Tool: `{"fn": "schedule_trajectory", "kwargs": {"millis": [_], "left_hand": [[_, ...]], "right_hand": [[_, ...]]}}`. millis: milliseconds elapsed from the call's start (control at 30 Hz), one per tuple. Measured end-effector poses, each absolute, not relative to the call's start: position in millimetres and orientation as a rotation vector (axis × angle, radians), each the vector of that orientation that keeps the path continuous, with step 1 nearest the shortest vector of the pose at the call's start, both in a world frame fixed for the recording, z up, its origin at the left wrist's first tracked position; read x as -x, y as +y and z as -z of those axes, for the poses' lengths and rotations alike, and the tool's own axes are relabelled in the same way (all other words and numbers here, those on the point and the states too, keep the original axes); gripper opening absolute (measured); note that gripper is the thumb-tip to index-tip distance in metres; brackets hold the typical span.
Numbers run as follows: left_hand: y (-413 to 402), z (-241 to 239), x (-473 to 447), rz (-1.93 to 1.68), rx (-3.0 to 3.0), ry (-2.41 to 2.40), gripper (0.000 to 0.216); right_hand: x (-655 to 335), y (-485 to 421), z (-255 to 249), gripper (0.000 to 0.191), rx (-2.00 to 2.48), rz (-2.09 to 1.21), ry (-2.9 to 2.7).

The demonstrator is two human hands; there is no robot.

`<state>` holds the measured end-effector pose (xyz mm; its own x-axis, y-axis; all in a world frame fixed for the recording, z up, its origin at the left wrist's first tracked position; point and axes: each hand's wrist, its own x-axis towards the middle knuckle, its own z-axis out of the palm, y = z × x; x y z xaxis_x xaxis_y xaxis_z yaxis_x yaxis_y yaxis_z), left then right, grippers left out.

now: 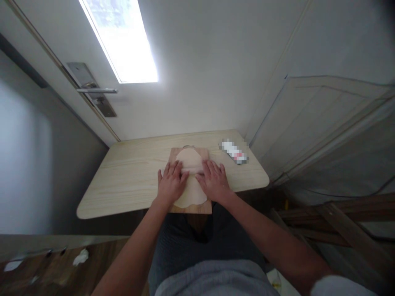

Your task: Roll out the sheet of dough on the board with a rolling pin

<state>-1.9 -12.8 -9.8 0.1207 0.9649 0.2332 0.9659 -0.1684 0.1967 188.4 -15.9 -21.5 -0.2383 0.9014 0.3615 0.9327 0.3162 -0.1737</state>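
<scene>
A flat, pale sheet of dough [194, 191] covers much of a wooden cutting board [200, 209] with a metal handle loop at its far end. Across the dough lies a light-coloured rolling pin [192, 169]. My left hand [172, 181] is on the pin's left end, fingers pointing away from me and thumb on the near side. On the right end rests my right hand [214, 180], thumb turned inward. Both hands cover the pin's ends, so only its middle shows between them. Dough spreads out both beyond the pin and on my side of it.
The board sits on a light wood-grain table [129, 176] with rounded corners. A blurred-out oblong item [233, 151] lies at the back right. Behind stands a white door with a metal lever handle [97, 90] and a bright window. Wooden beams [348, 222] are at the lower right.
</scene>
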Motion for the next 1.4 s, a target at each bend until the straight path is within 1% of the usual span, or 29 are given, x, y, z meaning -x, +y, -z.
{"fn": "schedule_trajectory", "kwargs": {"millis": [167,333,500,667,867,967,1167,1400], "left_hand": [[-43,7,1,0.521,2.334,-2.023,0.057],[-70,5,5,0.564,2.364,-2.026,0.054],[-79,7,15,0.693,2.397,-2.048,0.05],[-89,13,24,0.881,2.13,-2.24,0.049],[-109,27,19,0.881,2.069,-2.254,0.039],[-115,35,12,0.88,2.045,-2.2,0.038],[-125,44,-6,0.936,2.017,-2.133,0.044],[-139,47,-21,0.826,2.074,-2.088,0.051]], "right_hand": [[-191,-50,23,0.067,1.591,0.098,-2.235],[-191,-87,24,0.063,1.541,0.104,-2.228],[-194,-88,15,0.049,1.565,0.049,-2.171],[-197,-59,2,0.04,1.59,-0.028,-2.165],[-201,-38,0,0.021,1.514,-0.102,-2.207],[-206,-33,3,0.02,1.495,-0.114,-2.205],[-214,-29,8,0.02,1.422,-0.139,-2.204],[-221,-22,6,0.02,1.407,-0.169,-2.222]]}}
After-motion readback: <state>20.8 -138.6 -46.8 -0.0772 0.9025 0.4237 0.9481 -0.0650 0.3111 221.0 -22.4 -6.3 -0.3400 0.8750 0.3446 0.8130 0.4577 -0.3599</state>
